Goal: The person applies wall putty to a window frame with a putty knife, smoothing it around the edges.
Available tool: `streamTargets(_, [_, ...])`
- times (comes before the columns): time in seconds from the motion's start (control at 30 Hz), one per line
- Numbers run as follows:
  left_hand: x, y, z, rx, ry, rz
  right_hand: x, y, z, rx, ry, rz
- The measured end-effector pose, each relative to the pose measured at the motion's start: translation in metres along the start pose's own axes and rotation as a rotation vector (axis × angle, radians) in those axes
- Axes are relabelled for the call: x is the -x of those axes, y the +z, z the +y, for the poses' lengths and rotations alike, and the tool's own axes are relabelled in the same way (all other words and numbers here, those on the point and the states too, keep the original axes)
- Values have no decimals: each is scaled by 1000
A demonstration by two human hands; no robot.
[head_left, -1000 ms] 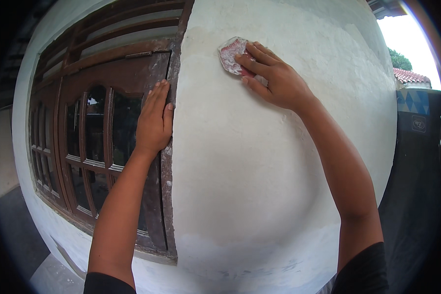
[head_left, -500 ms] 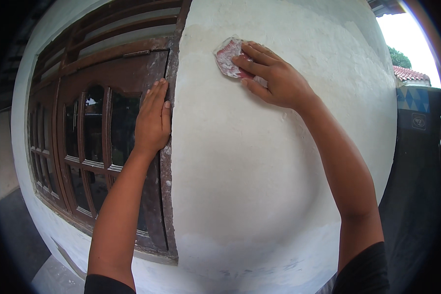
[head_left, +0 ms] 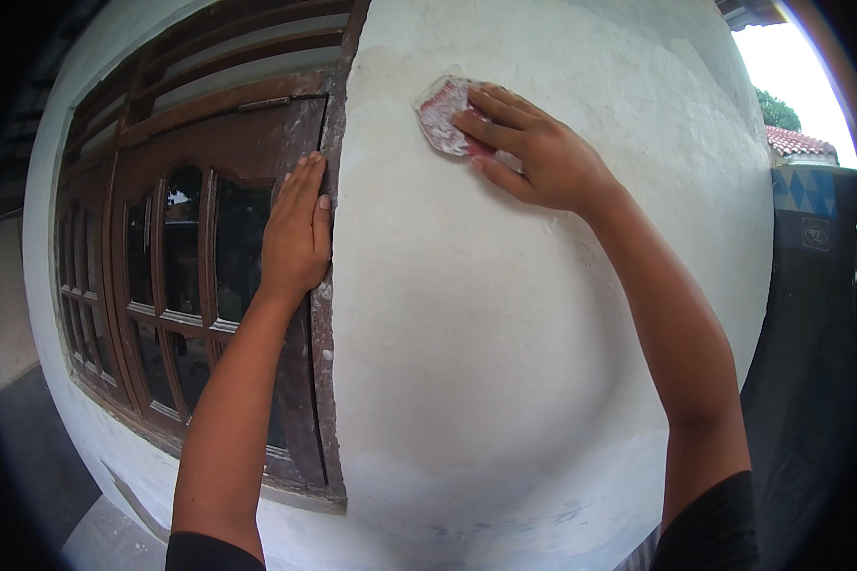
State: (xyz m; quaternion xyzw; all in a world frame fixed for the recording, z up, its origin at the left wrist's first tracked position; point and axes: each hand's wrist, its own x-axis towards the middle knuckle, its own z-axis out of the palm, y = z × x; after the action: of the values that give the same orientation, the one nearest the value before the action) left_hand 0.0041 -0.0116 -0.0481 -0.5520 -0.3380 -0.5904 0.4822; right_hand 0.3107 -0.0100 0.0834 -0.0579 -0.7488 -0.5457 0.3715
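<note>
Probably rubbing: flattened right hand [head_left: 548, 152] presses thin red-and-white pad [head_left: 440, 118] on white wall [head_left: 467, 314]; open left hand [head_left: 297, 238] touches brown wooden window [head_left: 224, 138]; next likely needs even pressure.

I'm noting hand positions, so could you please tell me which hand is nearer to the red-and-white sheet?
Right: the right hand lies on the red-and-white sheet, covering its right side. The left hand is lower and left of it, against the brown window.

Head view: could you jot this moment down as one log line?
left hand: flat on brown wooden window | right hand: laid over red-and-white pad against white wall | right background: tiled roof, green tree
</note>
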Motion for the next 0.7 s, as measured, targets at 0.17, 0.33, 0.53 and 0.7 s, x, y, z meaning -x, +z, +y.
streamTargets(0.17, [-1,1,4,-25,-6,16,20,-14,18,27,-5,88])
streamTargets(0.33, [-1,3,3,-2,2,14,-17,-5,-5,-12,10,104])
streamTargets(0.53, [0,1,3,-22,-9,22,10,-6,16,14,-18,35])
streamTargets(0.7, [-2,2,4,-12,-5,15,-5,-4,3,14,66,127])
